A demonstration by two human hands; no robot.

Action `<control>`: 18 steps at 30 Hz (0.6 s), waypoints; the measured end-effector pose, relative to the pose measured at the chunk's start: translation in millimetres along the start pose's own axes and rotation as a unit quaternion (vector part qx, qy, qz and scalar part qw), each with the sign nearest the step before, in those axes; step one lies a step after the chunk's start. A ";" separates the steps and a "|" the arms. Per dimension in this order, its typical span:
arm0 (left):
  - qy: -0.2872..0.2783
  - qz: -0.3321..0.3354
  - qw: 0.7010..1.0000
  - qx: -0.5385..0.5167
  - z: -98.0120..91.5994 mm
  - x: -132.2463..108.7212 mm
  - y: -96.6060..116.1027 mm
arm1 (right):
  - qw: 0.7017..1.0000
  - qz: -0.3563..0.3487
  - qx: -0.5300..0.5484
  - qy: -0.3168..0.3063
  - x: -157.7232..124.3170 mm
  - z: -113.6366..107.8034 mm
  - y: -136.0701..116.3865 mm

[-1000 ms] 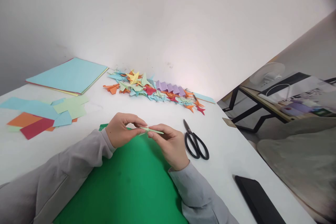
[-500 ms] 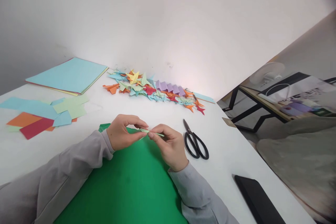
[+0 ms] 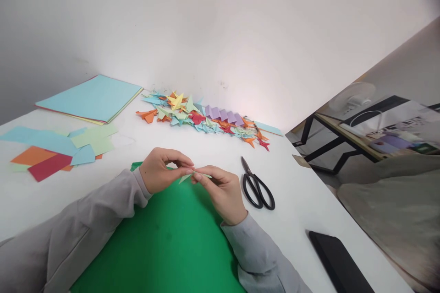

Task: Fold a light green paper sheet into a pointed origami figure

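Observation:
Both hands pinch one small folded piece of pale green paper (image 3: 187, 176) just above a large green sheet (image 3: 165, 238) on the white table (image 3: 213, 151). My left hand (image 3: 160, 171) grips its left end between thumb and fingers. My right hand (image 3: 222, 192) pinches the right end, fingers curled. A small flap of the paper hangs down between the hands. Grey sleeves cover both forearms.
Black scissors (image 3: 256, 185) lie right of my right hand. A row of folded coloured paper figures (image 3: 202, 119) runs along the wall. A stack of paper sheets (image 3: 91, 98) and loose coloured offcuts (image 3: 51, 151) lie at left. A black flat object (image 3: 338, 263) sits near the right edge.
The thin folded strip has shortened between my fingertips, and a small flap now hangs down at its left part. Both hands stay in nearly the same place.

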State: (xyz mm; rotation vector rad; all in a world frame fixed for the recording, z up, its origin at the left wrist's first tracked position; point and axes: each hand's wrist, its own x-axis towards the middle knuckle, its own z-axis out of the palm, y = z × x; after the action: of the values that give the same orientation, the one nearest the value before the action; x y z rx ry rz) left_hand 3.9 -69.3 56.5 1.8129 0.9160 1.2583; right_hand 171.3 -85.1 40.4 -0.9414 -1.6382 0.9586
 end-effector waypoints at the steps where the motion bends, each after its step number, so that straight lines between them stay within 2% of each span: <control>1: 0.000 -0.001 1.000 0.000 -0.2 0.1 -0.1 | 1.000 0.002 0.005 -0.003 0.3 -0.3 -0.3; 9: -0.006 -0.018 1.000 -0.008 -0.5 0.8 -1.3 | 1.000 0.018 0.026 0.004 0.5 0.0 -0.8; 18: 0.014 -0.037 0.999 -0.006 -3.2 2.2 -4.5 | 0.997 0.040 0.065 0.031 0.9 -2.1 0.7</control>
State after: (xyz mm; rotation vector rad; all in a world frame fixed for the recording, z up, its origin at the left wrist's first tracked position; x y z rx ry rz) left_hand 0.8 -64.8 54.3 1.7401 0.9809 1.2433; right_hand 173.2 -83.7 40.5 -0.9427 -1.4777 1.0673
